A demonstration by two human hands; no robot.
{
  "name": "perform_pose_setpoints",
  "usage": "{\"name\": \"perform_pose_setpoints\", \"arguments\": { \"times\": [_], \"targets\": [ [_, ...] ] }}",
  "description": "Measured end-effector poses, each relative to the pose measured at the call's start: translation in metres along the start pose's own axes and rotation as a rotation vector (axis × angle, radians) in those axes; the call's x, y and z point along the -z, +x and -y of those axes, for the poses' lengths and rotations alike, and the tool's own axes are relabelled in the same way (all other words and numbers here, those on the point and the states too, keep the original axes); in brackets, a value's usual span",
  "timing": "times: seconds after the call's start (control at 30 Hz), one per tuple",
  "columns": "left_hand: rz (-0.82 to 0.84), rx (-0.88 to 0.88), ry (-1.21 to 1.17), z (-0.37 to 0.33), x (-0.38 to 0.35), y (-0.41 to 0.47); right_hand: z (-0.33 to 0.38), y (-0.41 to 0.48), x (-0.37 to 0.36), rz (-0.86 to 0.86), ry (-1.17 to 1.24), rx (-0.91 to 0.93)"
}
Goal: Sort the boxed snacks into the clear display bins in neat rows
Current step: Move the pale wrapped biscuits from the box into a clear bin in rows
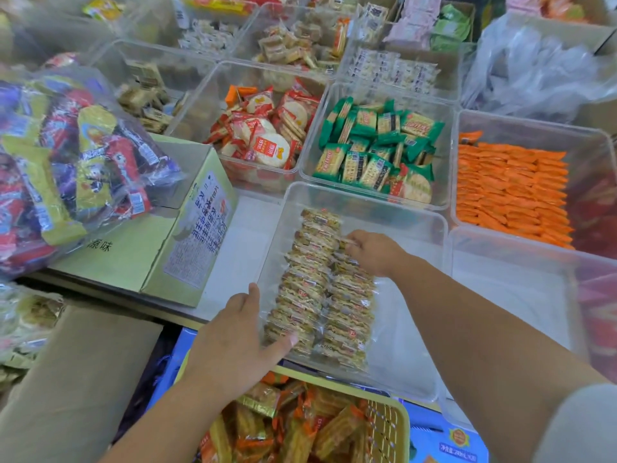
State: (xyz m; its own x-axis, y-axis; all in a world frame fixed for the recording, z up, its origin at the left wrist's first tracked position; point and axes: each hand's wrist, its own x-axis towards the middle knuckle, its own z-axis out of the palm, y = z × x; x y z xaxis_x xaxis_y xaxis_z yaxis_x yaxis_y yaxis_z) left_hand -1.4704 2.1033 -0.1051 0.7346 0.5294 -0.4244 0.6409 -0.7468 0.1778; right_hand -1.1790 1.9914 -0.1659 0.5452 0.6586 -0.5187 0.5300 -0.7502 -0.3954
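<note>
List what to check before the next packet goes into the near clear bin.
1. Free room in the clear bin, right of the rows: ok.
2. Two rows of cracker packets straight, side by side: ok.
3. Right row as long as the left: not ok, it stops short at the far end.
4. Left hand steadying the bin's near left corner: ok.
5. Right hand free to fetch: not ok, its fingers are on the right row's far packet.
6. Packets in the yellow basket the same sort: cannot tell.
</note>
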Motion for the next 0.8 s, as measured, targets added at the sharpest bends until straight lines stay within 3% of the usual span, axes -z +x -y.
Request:
{"name": "perform_pose_setpoints", "arguments": {
  "times": [0.37, 0.53, 0.67, 0.8],
  "targets": [
    [0.007, -0.005, -0.020, 0.000, -0.001, 0.001, 0.014, -0.015, -0.019, -0.058, 0.159, -0.115],
    [0.010, -0.020, -0.083, 0.000, 0.006, -0.004, 0.027, -0.031, -0.017, -0.135, 0.021, -0.246],
    [-0.099, -0.106, -0.236, 0.007, 0.019, -0.031, 0.047, -0.059, -0.015, -0.240, -0.050, -0.242],
    [-0.280, -0.154, -0.447, 0.041, 0.033, -0.082, 0.104, -0.102, -0.028, -0.460, 0.066, -0.074]
  ]
}}
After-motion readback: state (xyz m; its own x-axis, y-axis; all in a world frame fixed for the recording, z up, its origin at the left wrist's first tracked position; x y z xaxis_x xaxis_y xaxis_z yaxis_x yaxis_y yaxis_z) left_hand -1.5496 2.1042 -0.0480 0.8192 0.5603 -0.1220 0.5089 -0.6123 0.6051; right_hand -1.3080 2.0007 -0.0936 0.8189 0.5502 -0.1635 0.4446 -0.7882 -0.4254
